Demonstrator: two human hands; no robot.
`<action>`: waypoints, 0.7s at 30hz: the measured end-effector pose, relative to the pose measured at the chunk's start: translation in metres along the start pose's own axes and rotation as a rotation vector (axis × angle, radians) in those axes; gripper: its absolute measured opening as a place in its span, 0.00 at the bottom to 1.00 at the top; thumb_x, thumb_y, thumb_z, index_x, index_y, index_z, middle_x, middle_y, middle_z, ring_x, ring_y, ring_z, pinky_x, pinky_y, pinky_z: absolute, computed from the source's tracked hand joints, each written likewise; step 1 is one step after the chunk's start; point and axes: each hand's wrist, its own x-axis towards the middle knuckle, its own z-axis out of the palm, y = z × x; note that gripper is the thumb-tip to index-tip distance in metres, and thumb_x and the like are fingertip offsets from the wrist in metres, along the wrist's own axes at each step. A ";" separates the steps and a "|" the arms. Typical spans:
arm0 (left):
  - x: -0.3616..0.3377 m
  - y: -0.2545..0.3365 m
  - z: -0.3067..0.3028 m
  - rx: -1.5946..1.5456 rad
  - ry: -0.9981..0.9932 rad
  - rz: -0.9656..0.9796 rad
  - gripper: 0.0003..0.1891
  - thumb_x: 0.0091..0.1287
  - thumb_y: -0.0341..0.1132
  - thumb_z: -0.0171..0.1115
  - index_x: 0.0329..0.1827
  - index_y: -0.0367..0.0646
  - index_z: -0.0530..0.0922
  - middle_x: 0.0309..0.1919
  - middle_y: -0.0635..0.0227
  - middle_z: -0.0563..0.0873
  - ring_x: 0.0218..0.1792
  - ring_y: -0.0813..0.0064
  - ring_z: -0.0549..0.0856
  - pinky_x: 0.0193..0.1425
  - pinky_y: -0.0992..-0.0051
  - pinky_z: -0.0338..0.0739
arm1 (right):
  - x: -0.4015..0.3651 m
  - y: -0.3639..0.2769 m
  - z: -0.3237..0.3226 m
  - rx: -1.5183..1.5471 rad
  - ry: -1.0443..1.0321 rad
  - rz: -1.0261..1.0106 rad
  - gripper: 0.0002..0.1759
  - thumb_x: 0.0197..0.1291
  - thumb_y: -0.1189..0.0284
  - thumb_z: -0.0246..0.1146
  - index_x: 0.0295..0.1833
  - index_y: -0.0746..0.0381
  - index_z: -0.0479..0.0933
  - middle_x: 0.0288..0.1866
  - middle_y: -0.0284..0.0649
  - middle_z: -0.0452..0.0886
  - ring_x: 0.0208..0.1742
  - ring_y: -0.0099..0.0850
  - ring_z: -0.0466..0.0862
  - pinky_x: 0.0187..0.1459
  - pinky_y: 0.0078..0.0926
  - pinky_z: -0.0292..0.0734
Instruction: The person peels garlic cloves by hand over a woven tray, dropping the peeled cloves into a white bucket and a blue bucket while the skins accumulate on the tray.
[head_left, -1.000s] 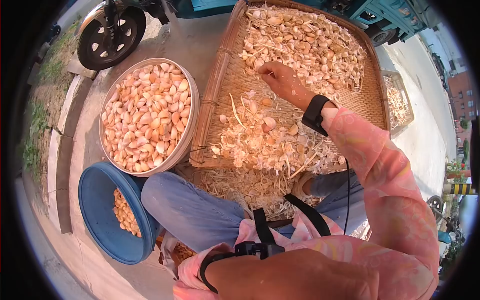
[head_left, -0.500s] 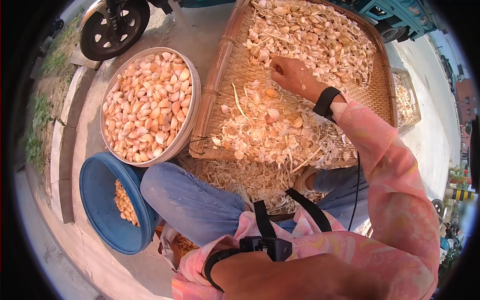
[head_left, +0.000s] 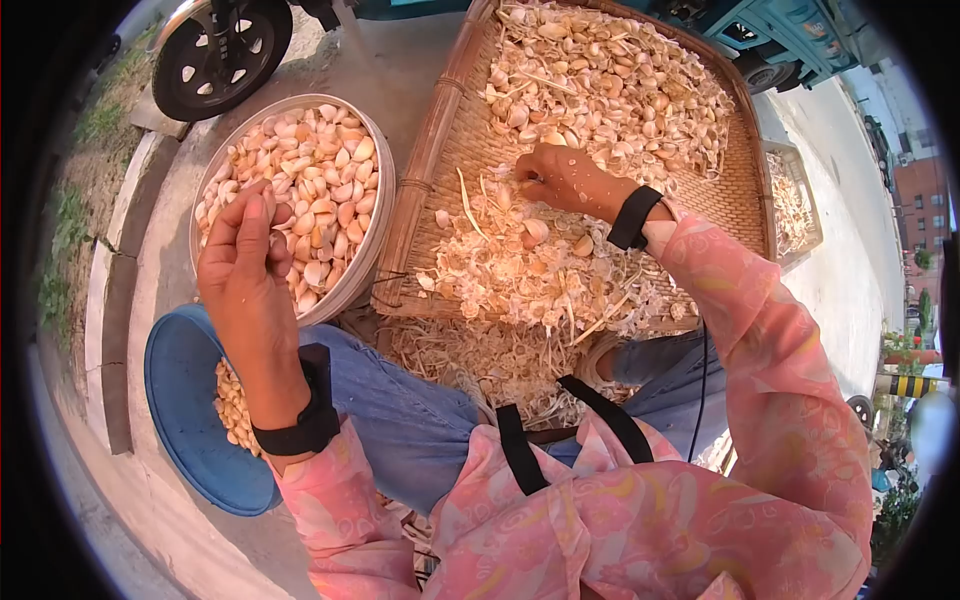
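Observation:
Over the left edge of a round white tub [head_left: 384,215] heaped with garlic cloves [head_left: 325,170], my left hand [head_left: 245,250] is raised. Its thumb is pressed to the curled fingers; whatever they may hold is hidden. My right hand [head_left: 575,180] is low over a woven bamboo tray [head_left: 440,210], fingers curled in and knuckles up. Bits of skin cling to its back, and its fingertips are out of sight. Garlic skins [head_left: 540,285] with a few cloves lie just below that hand. Beyond it spreads a large pile of unsorted garlic cloves [head_left: 620,80].
A blue bucket [head_left: 185,400] with some peeled-looking cloves [head_left: 235,405] stands by my left knee. More skins [head_left: 450,360] lie between my legs under the tray. A crate [head_left: 795,200] sits right of the tray. A vehicle wheel [head_left: 220,65] is at the upper left.
My left hand has swung up from close to my body to above the white tub. My right hand has shifted slightly left and towards me over the tray, still curled.

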 end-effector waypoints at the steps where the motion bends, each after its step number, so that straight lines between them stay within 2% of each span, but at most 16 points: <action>1: 0.017 -0.008 -0.010 0.164 0.044 0.036 0.13 0.64 0.33 0.59 0.47 0.34 0.77 0.31 0.68 0.82 0.26 0.87 0.73 0.27 0.89 0.65 | -0.006 0.000 0.002 0.008 0.020 -0.013 0.10 0.49 0.74 0.62 0.38 0.64 0.73 0.33 0.45 0.77 0.34 0.46 0.78 0.35 0.36 0.72; 3: 0.048 -0.026 -0.028 0.491 0.035 0.058 0.12 0.64 0.33 0.59 0.46 0.36 0.79 0.29 0.68 0.82 0.24 0.89 0.71 0.26 0.89 0.65 | -0.007 0.001 0.002 0.040 0.027 -0.013 0.09 0.49 0.74 0.61 0.37 0.64 0.74 0.31 0.45 0.76 0.33 0.44 0.78 0.36 0.35 0.73; 4: 0.059 -0.039 -0.040 0.629 0.027 0.140 0.13 0.64 0.34 0.59 0.47 0.36 0.78 0.32 0.68 0.82 0.25 0.89 0.72 0.28 0.88 0.66 | -0.009 0.001 0.003 0.061 0.033 -0.010 0.09 0.49 0.73 0.61 0.36 0.65 0.74 0.30 0.45 0.76 0.32 0.43 0.78 0.37 0.35 0.73; 6: 0.070 -0.051 -0.044 0.893 0.009 0.311 0.16 0.63 0.35 0.58 0.50 0.35 0.78 0.37 0.67 0.82 0.29 0.87 0.74 0.32 0.87 0.68 | -0.017 0.000 -0.002 0.315 0.005 0.141 0.08 0.51 0.74 0.61 0.38 0.64 0.74 0.31 0.42 0.76 0.33 0.36 0.79 0.38 0.30 0.73; 7: 0.065 -0.048 -0.038 0.829 0.028 0.302 0.15 0.63 0.35 0.58 0.50 0.36 0.78 0.38 0.67 0.82 0.32 0.84 0.76 0.35 0.85 0.70 | -0.021 0.000 -0.007 0.436 -0.007 0.216 0.08 0.52 0.74 0.62 0.38 0.63 0.74 0.32 0.40 0.77 0.33 0.32 0.79 0.38 0.27 0.73; 9: 0.036 -0.035 -0.017 0.704 0.056 0.277 0.15 0.63 0.35 0.58 0.50 0.36 0.78 0.41 0.65 0.83 0.37 0.79 0.79 0.42 0.81 0.72 | -0.036 -0.004 -0.010 0.730 0.098 0.246 0.08 0.54 0.75 0.63 0.40 0.63 0.75 0.33 0.37 0.77 0.34 0.25 0.78 0.38 0.22 0.73; 11: -0.004 -0.029 0.011 0.725 -0.199 0.187 0.15 0.64 0.34 0.57 0.51 0.37 0.78 0.47 0.65 0.80 0.46 0.75 0.79 0.50 0.79 0.71 | -0.054 -0.018 -0.008 0.994 0.193 0.243 0.08 0.55 0.75 0.64 0.41 0.63 0.75 0.34 0.34 0.78 0.35 0.20 0.78 0.38 0.18 0.73; 12: -0.019 -0.038 0.022 0.779 -0.382 0.355 0.14 0.65 0.34 0.56 0.51 0.37 0.77 0.49 0.65 0.79 0.46 0.75 0.79 0.50 0.80 0.71 | -0.061 -0.030 -0.010 1.107 0.242 0.222 0.08 0.55 0.75 0.64 0.42 0.63 0.76 0.35 0.33 0.78 0.36 0.19 0.78 0.39 0.18 0.74; 13: -0.034 -0.047 0.038 0.694 -0.477 0.288 0.15 0.66 0.34 0.55 0.52 0.37 0.76 0.50 0.64 0.78 0.46 0.76 0.79 0.49 0.80 0.72 | -0.069 -0.042 -0.014 1.216 0.294 0.198 0.09 0.56 0.76 0.64 0.42 0.63 0.76 0.36 0.32 0.79 0.36 0.18 0.78 0.39 0.17 0.74; 14: -0.050 -0.053 0.058 0.608 -0.570 0.220 0.15 0.67 0.35 0.54 0.54 0.37 0.75 0.52 0.63 0.78 0.47 0.77 0.79 0.49 0.80 0.72 | -0.077 -0.056 -0.020 1.118 0.263 0.172 0.09 0.57 0.77 0.63 0.44 0.63 0.75 0.39 0.34 0.79 0.40 0.20 0.78 0.41 0.17 0.74; 15: -0.070 -0.050 0.084 0.295 -0.587 -0.122 0.16 0.68 0.35 0.53 0.55 0.36 0.74 0.50 0.63 0.78 0.46 0.78 0.80 0.47 0.80 0.74 | -0.085 -0.070 -0.027 1.019 0.237 0.149 0.09 0.58 0.79 0.61 0.45 0.64 0.75 0.42 0.36 0.79 0.44 0.21 0.78 0.44 0.18 0.74; 16: -0.084 -0.046 0.104 -0.018 -0.585 -0.462 0.16 0.69 0.35 0.52 0.56 0.36 0.73 0.48 0.63 0.79 0.44 0.79 0.80 0.45 0.81 0.75 | -0.091 -0.081 -0.031 1.007 0.260 0.048 0.10 0.56 0.79 0.63 0.44 0.64 0.76 0.44 0.38 0.79 0.44 0.24 0.79 0.44 0.20 0.73; 17: -0.088 -0.052 0.111 -0.134 -0.596 -0.517 0.16 0.69 0.35 0.52 0.56 0.35 0.72 0.47 0.63 0.80 0.42 0.80 0.80 0.43 0.82 0.76 | -0.094 -0.088 -0.027 0.958 0.359 -0.091 0.10 0.53 0.79 0.65 0.42 0.64 0.77 0.43 0.40 0.80 0.43 0.27 0.79 0.44 0.23 0.73; 19: -0.092 -0.068 0.122 -0.369 -0.603 -0.625 0.16 0.69 0.34 0.52 0.56 0.33 0.72 0.44 0.64 0.81 0.39 0.81 0.81 0.39 0.84 0.77 | -0.103 -0.090 -0.030 0.844 0.478 -0.126 0.09 0.51 0.78 0.66 0.40 0.64 0.78 0.42 0.39 0.78 0.43 0.30 0.78 0.44 0.25 0.72; 20: -0.097 -0.071 0.125 -0.426 -0.604 -0.638 0.15 0.69 0.33 0.51 0.55 0.33 0.72 0.40 0.67 0.82 0.35 0.84 0.80 0.34 0.88 0.76 | -0.108 -0.088 -0.031 0.833 0.483 -0.110 0.09 0.51 0.78 0.67 0.40 0.64 0.78 0.41 0.39 0.77 0.42 0.30 0.77 0.43 0.25 0.72; 21: -0.100 -0.070 0.126 -0.435 -0.605 -0.674 0.15 0.69 0.32 0.52 0.54 0.33 0.73 0.39 0.67 0.82 0.35 0.84 0.80 0.34 0.88 0.76 | -0.114 -0.086 -0.031 0.825 0.485 -0.094 0.09 0.51 0.78 0.67 0.39 0.64 0.78 0.40 0.38 0.77 0.42 0.30 0.77 0.43 0.24 0.72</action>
